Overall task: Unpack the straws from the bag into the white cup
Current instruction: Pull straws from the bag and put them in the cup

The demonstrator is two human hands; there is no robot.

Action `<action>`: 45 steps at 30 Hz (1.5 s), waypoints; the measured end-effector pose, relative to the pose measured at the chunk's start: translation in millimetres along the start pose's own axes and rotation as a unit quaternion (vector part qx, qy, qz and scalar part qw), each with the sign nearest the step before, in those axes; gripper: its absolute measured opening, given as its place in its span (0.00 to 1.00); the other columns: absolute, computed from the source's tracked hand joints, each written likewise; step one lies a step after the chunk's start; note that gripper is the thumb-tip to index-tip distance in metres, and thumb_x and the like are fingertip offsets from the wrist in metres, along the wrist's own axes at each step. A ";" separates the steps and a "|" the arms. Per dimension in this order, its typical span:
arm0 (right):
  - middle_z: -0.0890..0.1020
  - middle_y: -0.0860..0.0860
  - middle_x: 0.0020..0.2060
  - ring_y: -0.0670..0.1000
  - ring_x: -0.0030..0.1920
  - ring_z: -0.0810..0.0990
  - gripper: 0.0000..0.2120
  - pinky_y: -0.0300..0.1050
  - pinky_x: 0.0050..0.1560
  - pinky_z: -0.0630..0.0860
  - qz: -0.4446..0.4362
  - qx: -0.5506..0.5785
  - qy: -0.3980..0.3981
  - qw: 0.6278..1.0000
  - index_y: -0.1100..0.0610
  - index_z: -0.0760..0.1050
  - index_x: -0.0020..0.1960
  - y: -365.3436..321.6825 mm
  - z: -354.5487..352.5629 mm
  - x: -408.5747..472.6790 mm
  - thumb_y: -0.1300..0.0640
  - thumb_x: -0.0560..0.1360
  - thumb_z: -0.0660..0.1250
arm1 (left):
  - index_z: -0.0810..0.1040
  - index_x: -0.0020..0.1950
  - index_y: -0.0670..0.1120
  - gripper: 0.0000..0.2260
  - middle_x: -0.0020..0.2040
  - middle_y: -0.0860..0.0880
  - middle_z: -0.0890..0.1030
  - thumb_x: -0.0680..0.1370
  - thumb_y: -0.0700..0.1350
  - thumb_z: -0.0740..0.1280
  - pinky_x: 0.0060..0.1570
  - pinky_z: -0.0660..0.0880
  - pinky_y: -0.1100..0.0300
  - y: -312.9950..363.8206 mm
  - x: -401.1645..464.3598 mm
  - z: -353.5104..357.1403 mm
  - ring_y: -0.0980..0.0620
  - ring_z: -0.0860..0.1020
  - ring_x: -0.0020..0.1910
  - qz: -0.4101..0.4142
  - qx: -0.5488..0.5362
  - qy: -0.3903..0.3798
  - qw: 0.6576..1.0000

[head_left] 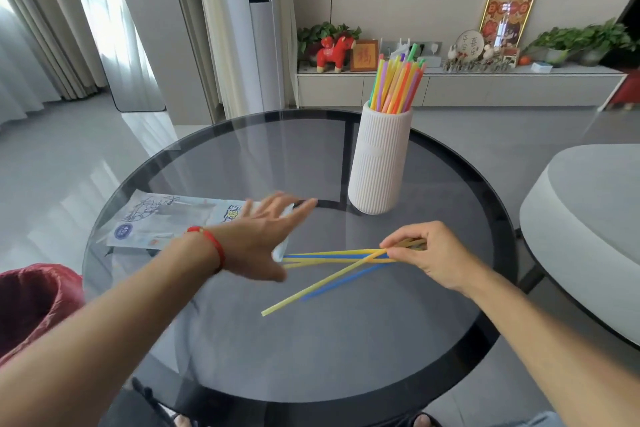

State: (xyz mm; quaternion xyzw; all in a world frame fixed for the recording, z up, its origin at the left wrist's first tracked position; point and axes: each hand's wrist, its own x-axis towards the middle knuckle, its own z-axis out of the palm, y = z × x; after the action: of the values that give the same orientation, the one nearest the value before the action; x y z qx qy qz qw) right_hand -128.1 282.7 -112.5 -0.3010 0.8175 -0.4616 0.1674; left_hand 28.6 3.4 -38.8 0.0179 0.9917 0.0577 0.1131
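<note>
Your right hand [420, 255] pinches the ends of a few yellow and blue straws [332, 258]; their far ends fan out over the glass table [242, 340], some reaching the mouth of the bag [166, 218]. Your left hand [263, 239] is spread flat, blurred, over the bag's open end, gripping nothing. The white cup [379, 163] stands beyond your right hand, already crowded with straws. Risks as I judge them: the splayed bunch may slip from a fingertip pinch, loose ends could catch the bag, and fanned tips may miss the crowded mouth or tip the tall cup.
</note>
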 end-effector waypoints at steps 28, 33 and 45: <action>0.84 0.40 0.53 0.46 0.57 0.79 0.09 0.37 0.55 0.73 -0.033 -0.144 0.131 0.980 0.49 0.87 0.57 -0.7 -10.0 -18.7 0.54 0.77 0.76 | 0.70 0.58 0.35 0.10 0.47 0.39 0.69 0.78 0.33 0.56 0.38 0.66 0.53 135.8 23.1 49.9 0.40 0.72 0.42 -0.054 0.056 0.038 0.996; 0.87 0.46 0.38 0.43 0.39 0.81 0.08 0.31 0.40 0.74 -0.018 -0.117 0.199 0.973 0.50 0.85 0.41 -18.1 -21.0 -37.0 0.56 0.78 0.73 | 0.67 0.61 0.34 0.11 0.58 0.37 0.72 0.79 0.33 0.55 0.47 0.73 0.52 135.2 24.6 65.0 0.39 0.74 0.55 -0.084 0.082 0.025 0.993; 0.83 0.60 0.39 0.61 0.42 0.82 0.20 0.48 0.39 0.79 0.009 0.186 0.146 0.972 0.57 0.84 0.46 -90.1 48.6 -33.6 0.40 0.75 0.66 | 0.60 0.55 0.45 0.16 0.43 0.47 0.73 0.74 0.39 0.67 0.36 0.75 0.45 134.8 14.9 28.6 0.40 0.77 0.35 0.042 -0.308 0.275 0.910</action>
State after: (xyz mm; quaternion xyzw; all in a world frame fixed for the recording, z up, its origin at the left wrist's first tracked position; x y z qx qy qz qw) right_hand -45.3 237.2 -60.8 -0.1861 0.7356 -0.6431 0.1036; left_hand 23.5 141.1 -53.8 0.0072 0.9148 0.3681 -0.1663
